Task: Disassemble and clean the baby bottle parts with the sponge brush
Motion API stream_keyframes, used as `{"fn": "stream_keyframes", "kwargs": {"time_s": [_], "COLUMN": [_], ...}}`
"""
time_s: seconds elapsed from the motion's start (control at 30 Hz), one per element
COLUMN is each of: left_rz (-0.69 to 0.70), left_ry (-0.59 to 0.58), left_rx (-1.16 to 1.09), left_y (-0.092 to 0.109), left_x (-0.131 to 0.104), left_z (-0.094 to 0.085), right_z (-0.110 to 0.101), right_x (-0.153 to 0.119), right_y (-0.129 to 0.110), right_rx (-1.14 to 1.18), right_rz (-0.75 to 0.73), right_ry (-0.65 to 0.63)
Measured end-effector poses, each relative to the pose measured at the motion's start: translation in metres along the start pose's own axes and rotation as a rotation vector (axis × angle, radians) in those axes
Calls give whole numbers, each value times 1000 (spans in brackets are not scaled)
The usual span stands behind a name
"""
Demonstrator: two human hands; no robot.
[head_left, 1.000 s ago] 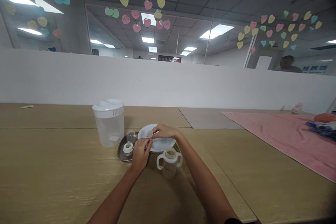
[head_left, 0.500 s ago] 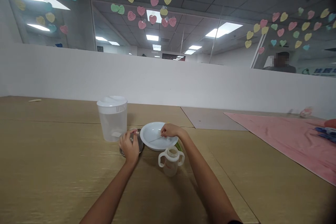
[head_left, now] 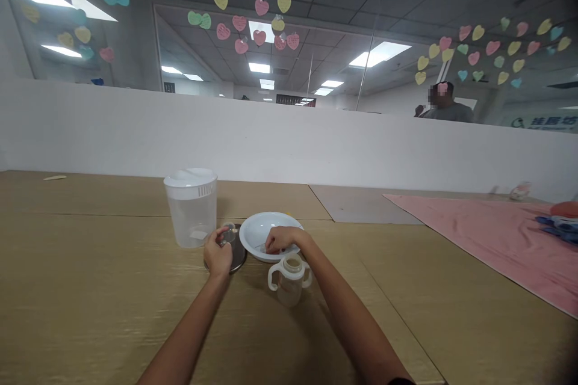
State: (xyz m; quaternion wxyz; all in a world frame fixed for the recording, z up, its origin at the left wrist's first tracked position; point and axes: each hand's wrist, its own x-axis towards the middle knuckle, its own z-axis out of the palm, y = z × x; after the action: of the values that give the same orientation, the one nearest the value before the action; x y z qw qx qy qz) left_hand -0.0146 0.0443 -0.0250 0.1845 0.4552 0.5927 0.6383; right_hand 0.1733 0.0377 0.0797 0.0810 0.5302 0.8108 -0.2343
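My left hand point(head_left: 218, 254) has its fingers round a small clear cup point(head_left: 229, 233), above a dark round tray point(head_left: 238, 251) on the table. Just right of it stands a white bowl point(head_left: 253, 230). My right hand point(head_left: 280, 239) reaches into the bowl with its fingers closed and pointing down; something whitish or clear shows by the fingertips, too small to make out. In front of the bowl, near my right wrist, a clear bottle with two white handles point(head_left: 289, 289) stands upright and open at the top.
A tall translucent bucket with a white lid point(head_left: 192, 210) stands behind my left hand. A pink cloth point(head_left: 469, 234) covers the table's right side, with a blue and red item point(head_left: 562, 225) on it. Behind the low white wall point(head_left: 271, 144), a person point(head_left: 449, 105) shows through glass.
My right hand has moved lower and slightly left inside the bowl. The clear cup in my left hand now shows more plainly. Behind the glass, the person has shifted left.
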Motion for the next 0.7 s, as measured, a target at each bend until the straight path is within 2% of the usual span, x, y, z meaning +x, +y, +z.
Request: {"fn": "stream_keyframes", "kwargs": {"time_s": [0.07, 0.17, 0.27, 0.33, 0.4, 0.5, 0.57, 0.7], "left_rz": [-21, -19, 23, 43, 56, 64, 60, 140], "left_ry": [-11, -20, -41, -55, -68, -72, -65, -78], "left_rx": [-22, -30, -38, -41, -38, -23, -17, -4], "left_y": [1, 3, 3, 2, 1, 0, 0, -1], "left_x": [0, 0, -1, -1, -1, -1, -2, -4], "left_z": [-1, -1, -1, 0, 0, 0, 0, 1], "right_z": [-5, -18, -33, -43, -49, -54, -55, -54], "right_x": [-2, -13, -37, -58, -77, -97, -104, -105], "right_y": [3, 4, 0, -4, -7, -9, -9, -9], "right_rx": [141, 468, 692, 739, 734, 664, 627, 581], "right_rz": [-103, -287, -453, -518, -532, -541, -525, -469], "right_ry": [41, 195, 281, 297, 266, 112, 47, 28]}}
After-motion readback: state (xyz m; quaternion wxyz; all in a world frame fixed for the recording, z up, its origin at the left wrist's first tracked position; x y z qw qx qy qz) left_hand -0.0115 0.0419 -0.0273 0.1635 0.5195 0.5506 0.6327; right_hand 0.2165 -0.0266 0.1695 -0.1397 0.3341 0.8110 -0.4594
